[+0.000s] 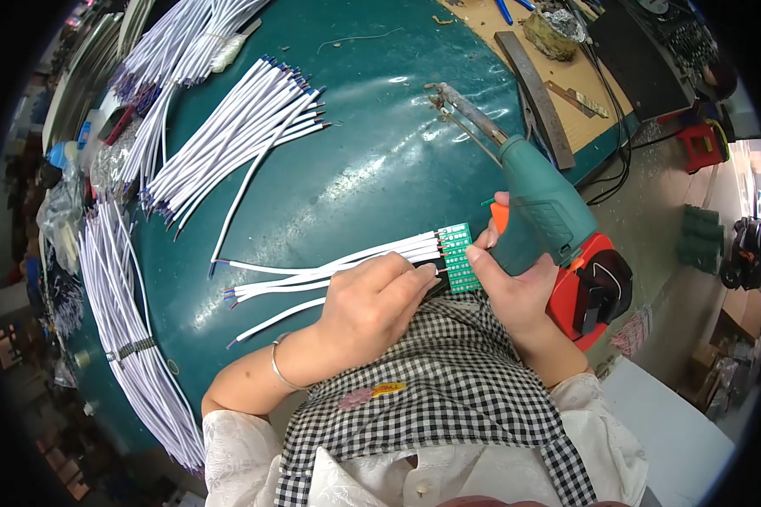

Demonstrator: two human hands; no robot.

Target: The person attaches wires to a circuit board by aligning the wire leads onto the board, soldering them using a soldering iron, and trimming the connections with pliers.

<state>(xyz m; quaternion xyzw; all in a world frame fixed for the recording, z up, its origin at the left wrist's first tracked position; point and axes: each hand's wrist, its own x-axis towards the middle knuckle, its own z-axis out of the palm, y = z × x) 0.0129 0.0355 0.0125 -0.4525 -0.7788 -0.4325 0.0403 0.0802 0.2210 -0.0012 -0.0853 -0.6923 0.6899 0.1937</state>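
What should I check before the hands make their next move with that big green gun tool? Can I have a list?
1. Left hand has a grip on a white cable: ok, fingers are closed near the board.
2. Right hand has a grip on the green soldering gun: ok.
3. Metal tip is away from both hands: ok, it points to the far side of the table.
4. Green circuit board is steady: cannot tell; right fingers are at its edge.
5. Tip is cool or hot: cannot tell by looking.
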